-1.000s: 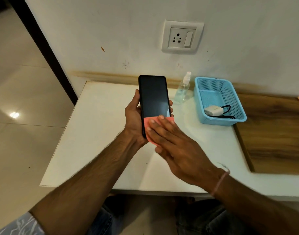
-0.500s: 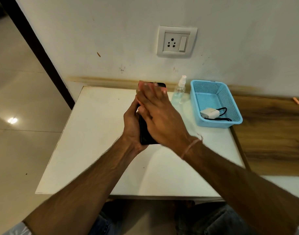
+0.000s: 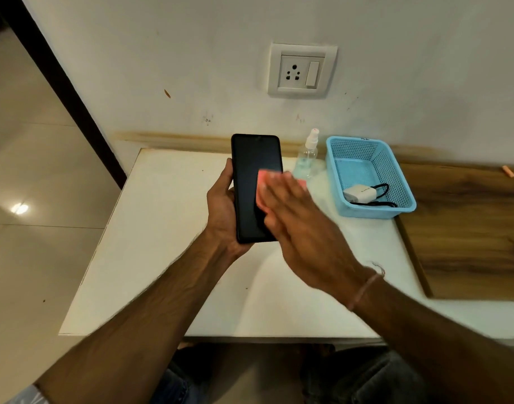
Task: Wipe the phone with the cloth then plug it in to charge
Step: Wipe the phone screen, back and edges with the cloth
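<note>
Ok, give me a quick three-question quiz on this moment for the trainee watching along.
1. True or false: the left hand grips the phone.
2. Fill in: the right hand presses the cloth against the phone's ____.
3. Where is the charger? A in the left hand; B in the blue basket; C under the cloth.
Key: 1 true; 2 screen; 3 B.

A thin pinkish thread band point(image 3: 366, 287), one end frayed, circles the wrist of the right hand point(image 3: 302, 225). Both forearms are bare; a pale patterned sleeve point(image 3: 28, 397) shows at the left elbow, and the trousers point(image 3: 366, 380) look like dark denim.
</note>
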A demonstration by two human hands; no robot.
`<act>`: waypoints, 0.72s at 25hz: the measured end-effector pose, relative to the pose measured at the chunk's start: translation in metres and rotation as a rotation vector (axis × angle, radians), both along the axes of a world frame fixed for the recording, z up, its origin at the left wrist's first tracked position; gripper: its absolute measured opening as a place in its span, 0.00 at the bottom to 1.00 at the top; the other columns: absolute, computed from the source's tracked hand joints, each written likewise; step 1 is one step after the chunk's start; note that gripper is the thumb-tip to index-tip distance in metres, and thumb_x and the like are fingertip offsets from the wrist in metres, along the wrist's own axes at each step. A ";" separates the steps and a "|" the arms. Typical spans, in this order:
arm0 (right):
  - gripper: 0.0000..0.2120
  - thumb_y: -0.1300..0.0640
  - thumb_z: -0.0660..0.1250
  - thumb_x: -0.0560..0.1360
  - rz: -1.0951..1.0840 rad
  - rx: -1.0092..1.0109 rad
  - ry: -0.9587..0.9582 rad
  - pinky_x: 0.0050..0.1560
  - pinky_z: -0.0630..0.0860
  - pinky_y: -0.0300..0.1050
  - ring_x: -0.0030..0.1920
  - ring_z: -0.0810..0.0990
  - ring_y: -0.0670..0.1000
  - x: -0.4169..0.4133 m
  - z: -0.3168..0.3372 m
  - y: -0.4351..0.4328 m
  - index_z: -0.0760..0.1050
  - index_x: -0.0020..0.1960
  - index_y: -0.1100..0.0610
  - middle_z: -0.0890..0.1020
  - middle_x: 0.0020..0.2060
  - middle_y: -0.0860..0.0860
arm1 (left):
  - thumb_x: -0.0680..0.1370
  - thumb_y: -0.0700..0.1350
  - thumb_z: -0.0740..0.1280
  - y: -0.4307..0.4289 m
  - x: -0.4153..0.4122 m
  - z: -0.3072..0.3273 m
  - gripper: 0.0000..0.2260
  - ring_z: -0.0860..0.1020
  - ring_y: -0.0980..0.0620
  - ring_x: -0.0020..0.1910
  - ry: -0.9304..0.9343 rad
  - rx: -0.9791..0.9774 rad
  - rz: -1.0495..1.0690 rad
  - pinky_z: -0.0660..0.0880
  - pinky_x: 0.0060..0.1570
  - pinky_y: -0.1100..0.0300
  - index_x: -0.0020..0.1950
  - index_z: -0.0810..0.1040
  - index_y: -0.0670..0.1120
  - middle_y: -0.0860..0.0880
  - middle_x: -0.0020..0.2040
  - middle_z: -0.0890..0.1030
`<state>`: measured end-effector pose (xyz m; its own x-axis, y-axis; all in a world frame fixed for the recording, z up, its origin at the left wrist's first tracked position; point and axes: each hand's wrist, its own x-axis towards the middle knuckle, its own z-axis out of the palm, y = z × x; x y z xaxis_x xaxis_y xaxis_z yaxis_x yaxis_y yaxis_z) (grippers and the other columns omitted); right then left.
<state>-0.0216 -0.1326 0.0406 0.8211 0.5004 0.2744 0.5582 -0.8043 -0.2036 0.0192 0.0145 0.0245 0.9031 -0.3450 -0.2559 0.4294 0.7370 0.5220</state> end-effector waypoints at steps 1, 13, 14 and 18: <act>0.25 0.51 0.47 0.83 -0.046 0.019 0.013 0.77 0.46 0.51 0.77 0.42 0.50 0.015 0.005 0.003 0.48 0.78 0.55 0.48 0.78 0.49 | 0.80 0.65 0.58 -0.001 0.000 -0.001 0.31 0.81 0.42 0.56 0.004 0.024 0.005 0.76 0.62 0.48 0.71 0.76 0.42 0.41 0.60 0.81; 0.23 0.52 0.50 0.83 0.073 0.091 0.035 0.77 0.45 0.52 0.77 0.42 0.51 0.031 0.015 0.044 0.53 0.77 0.53 0.50 0.78 0.50 | 0.83 0.58 0.56 -0.004 -0.002 -0.009 0.23 0.79 0.44 0.64 -0.061 -0.088 0.095 0.74 0.67 0.50 0.66 0.81 0.45 0.44 0.63 0.82; 0.23 0.52 0.51 0.83 0.106 0.084 0.050 0.77 0.46 0.53 0.77 0.42 0.51 0.021 0.011 0.041 0.53 0.77 0.54 0.51 0.78 0.50 | 0.82 0.61 0.56 0.000 -0.001 -0.009 0.26 0.80 0.42 0.60 -0.065 -0.057 0.074 0.74 0.64 0.50 0.68 0.78 0.44 0.42 0.60 0.83; 0.25 0.49 0.50 0.83 0.175 -0.003 0.070 0.77 0.49 0.53 0.78 0.44 0.51 -0.008 -0.002 0.022 0.53 0.77 0.54 0.53 0.77 0.51 | 0.80 0.67 0.55 0.007 0.003 -0.005 0.36 0.81 0.41 0.49 -0.044 0.009 -0.028 0.78 0.52 0.50 0.73 0.71 0.38 0.38 0.54 0.81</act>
<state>-0.0294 -0.1108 0.0389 0.7384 0.6381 0.2182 0.6744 -0.6967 -0.2446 0.0222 0.0214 0.0191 0.9037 -0.3677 -0.2194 0.4260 0.7201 0.5477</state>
